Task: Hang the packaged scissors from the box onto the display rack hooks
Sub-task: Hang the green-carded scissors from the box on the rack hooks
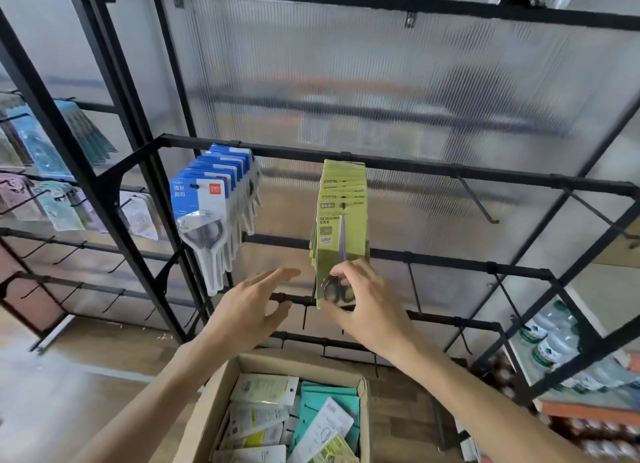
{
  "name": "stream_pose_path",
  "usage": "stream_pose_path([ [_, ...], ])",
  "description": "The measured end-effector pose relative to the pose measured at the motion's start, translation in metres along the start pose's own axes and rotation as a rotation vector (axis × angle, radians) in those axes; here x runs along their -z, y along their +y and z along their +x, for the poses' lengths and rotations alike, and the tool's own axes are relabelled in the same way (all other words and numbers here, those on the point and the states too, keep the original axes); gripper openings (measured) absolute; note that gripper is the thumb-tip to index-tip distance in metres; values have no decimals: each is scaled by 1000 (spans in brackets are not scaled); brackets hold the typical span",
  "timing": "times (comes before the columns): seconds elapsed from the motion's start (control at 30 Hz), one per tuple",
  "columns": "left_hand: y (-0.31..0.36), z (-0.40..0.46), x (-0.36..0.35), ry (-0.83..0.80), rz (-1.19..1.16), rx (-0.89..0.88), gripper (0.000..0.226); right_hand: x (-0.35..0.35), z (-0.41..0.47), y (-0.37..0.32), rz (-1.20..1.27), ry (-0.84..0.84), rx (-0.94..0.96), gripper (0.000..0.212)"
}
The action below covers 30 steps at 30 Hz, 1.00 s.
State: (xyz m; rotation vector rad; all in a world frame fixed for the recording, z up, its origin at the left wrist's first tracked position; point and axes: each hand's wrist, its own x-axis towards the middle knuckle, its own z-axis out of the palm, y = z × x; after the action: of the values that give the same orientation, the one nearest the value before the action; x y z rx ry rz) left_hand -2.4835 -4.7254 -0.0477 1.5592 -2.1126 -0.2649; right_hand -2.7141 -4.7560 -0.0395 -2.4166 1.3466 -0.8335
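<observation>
Scissors in green card packaging [341, 220] hang as a stack on one hook of the black display rack [415, 166], straight above the right hand [367, 306]. That hand pinches the bottom of the front pack, thumb and forefinger curled over the black handle loops, so the lower edge of the card and most of the handles are covered. The hook itself is hidden behind the cards. The front pack hangs upright, long axis vertical, blade tip up and handles down.

Just left of the grip, the left hand [256, 306] hovers with fingers spread and relaxed, holding nothing and apart from the pack. Up and to the left of it hangs a row of blue-carded scissors [214, 199]. Below both hands sits an open cardboard box [214, 403] cut off by the bottom edge, with white, teal and yellow-green packs jumbled inside; their print is too blurred to read.

Behind the rack is a ribbed translucent panel [381, 81]. Bare hooks [479, 202] stick out to the right of the grip, and the floor is wood-look.
</observation>
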Motion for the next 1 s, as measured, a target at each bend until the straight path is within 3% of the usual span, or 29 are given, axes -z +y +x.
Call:
stream_pose_path([
  [0.23,-54,-84,-69,-181,-58,265,53,-77,-67,23,26,-293,-138,45],
  [0.43,-109,-177,-163,-458,-76,620,58,-180,-122,65,-22,-612,-353,51],
  [0.53,-131,-204,-207,-601,-100,658,69,-230,-138,84,-58,-756,-404,45],
  [0.77,-168,-229,-290,-730,-142,715,63,-324,-185,115,-95,-889,-477,38],
  [1.0,-170,-247,-333,-741,-191,712,61,-324,-211,163,-234,-820,-640,39],
])
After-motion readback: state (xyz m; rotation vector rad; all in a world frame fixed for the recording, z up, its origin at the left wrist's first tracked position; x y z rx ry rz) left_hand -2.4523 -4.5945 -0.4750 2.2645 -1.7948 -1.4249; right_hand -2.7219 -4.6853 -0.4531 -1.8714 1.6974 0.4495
